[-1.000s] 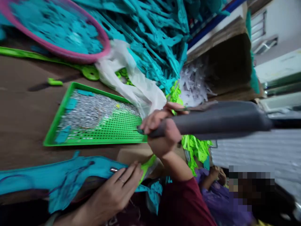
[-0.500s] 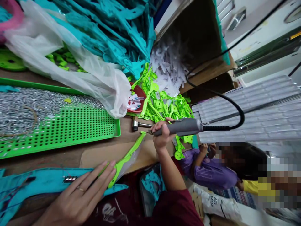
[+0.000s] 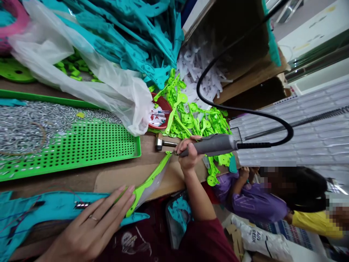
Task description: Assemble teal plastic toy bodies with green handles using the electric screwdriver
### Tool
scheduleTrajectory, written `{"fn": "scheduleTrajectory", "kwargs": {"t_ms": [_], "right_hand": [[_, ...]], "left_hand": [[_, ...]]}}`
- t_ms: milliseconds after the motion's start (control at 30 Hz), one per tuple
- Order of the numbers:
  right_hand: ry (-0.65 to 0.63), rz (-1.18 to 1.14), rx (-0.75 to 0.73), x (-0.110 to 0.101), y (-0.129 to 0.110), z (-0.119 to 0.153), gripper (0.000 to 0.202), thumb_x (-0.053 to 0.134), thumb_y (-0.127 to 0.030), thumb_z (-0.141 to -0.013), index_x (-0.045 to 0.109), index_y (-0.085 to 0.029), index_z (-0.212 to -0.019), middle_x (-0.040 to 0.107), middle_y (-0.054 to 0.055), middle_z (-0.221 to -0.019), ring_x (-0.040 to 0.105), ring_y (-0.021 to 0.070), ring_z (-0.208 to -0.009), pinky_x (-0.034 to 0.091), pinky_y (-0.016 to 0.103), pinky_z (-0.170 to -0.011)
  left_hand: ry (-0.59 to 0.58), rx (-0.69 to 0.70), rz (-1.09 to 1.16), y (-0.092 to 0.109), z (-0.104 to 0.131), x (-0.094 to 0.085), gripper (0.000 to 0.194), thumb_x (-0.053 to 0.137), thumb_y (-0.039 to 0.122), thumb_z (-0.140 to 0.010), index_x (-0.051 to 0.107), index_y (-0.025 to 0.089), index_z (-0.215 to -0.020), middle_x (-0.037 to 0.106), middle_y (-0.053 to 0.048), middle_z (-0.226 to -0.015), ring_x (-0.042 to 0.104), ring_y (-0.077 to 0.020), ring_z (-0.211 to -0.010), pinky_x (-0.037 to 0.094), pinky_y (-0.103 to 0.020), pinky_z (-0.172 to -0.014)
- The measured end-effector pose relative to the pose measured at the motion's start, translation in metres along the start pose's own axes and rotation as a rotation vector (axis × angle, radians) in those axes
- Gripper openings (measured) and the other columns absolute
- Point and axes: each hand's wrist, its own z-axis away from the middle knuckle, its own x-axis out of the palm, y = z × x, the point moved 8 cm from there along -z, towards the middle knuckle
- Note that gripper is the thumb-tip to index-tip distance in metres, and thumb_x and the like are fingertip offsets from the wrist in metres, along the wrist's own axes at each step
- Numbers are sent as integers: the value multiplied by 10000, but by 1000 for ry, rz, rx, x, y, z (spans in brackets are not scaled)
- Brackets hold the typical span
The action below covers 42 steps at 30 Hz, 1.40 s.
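Note:
In my right hand (image 3: 188, 154) is a grey electric screwdriver (image 3: 209, 145), the fingers wrapped round its front end. Its tip meets the upper end of a narrow lime-green plastic part (image 3: 152, 176) with a clear strip along one side. My left hand (image 3: 94, 222) lies flat with fingers stretched out, pressing on the lower end of that green part and on a long teal plastic shell (image 3: 60, 205) beneath. Thin wires and a small metal spring-like piece (image 3: 82, 205) show in the shell. The left thumb is hidden.
A green perforated tray (image 3: 109, 145) of screws lies left. A hammer (image 3: 159, 142), red bowl (image 3: 165, 123), lime-green parts (image 3: 191, 116), teal parts (image 3: 131, 40) and a cardboard box (image 3: 245, 40) stand beyond. A black cable (image 3: 200, 87) loops overhead. A co-worker's purple sleeve (image 3: 253, 205) is right.
The view has shifted a little, so things on the right sit farther right. The screwdriver's cable has swung into a wider loop. Both hands keep nearly the same place on the parts.

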Motion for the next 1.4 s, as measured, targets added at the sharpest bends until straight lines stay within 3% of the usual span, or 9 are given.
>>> {"fn": "scheduleTrajectory", "kwargs": {"t_ms": [200,500,667,800,833,967,1033,1267,1400], "right_hand": [[-316,-55,69,13,0,-7,290,647,-403,-751,495,-252,-947,454,-112,-483,419,124,-351,434,277,-399],[-315,103,-58,79,-28,-54,339,763,-378,-734,572,-200,-950,560,-83,-544,528,112,-408,456,249,-459],[-248,320,-140,70,-52,-53,323,706,-411,-778,585,-179,-967,625,-9,-741,642,158,-650,547,317,-652],[114,710,-701,54,-127,21,353,712,-282,-807,576,-200,-1123,583,99,-1106,583,257,-1071,523,439,-875],[13,770,-794,70,-134,43,330,676,-241,-839,572,-215,-1151,582,99,-1102,574,260,-1080,516,445,-886],[-1024,984,-692,174,-76,121,290,589,-164,-888,567,-198,-1175,642,106,-1014,617,253,-952,527,384,-798],[-1245,1082,-581,199,-44,136,274,565,-102,-872,575,-150,-1142,663,114,-950,622,257,-887,520,368,-748],[-1123,610,-358,188,-53,120,213,538,-128,-939,606,-204,-1127,690,46,-957,630,178,-903,508,310,-811],[-1107,518,-520,166,-70,144,195,540,-150,-951,603,-217,-1122,701,51,-915,625,185,-835,508,345,-774]], "left_hand": [[46,-13,-87,0,1,2,440,359,147,-989,567,78,-1371,510,-130,-1497,404,-300,-1433,204,-447,-1231],[-81,-14,-297,14,-45,26,442,509,190,-955,535,17,-1361,555,-188,-1440,526,-313,-1325,432,-444,-1059],[141,-77,-89,-10,-11,-55,343,491,128,-973,558,92,-1308,614,-140,-1382,510,-235,-1343,428,-433,-1100],[134,-487,-82,-82,45,-114,286,423,186,-999,570,166,-1244,665,-104,-1242,609,-266,-1166,478,-493,-1026],[101,-525,-73,-93,52,-116,273,418,225,-1003,572,164,-1220,666,-108,-1216,618,-277,-1135,492,-494,-997],[-32,-496,79,-109,42,-91,290,439,290,-987,557,163,-1220,651,-125,-1203,608,-294,-1126,511,-474,-963],[-83,-476,131,-109,31,-72,307,486,278,-957,553,159,-1232,652,-134,-1193,605,-303,-1124,514,-479,-958],[-82,-463,317,-118,19,-56,496,536,227,-922,442,195,-1408,630,-136,-1293,637,-262,-1130,530,-410,-939],[-129,-360,428,-114,9,-59,273,551,237,-939,613,235,-1205,710,-50,-1133,680,-200,-1027,531,-314,-887]]}}
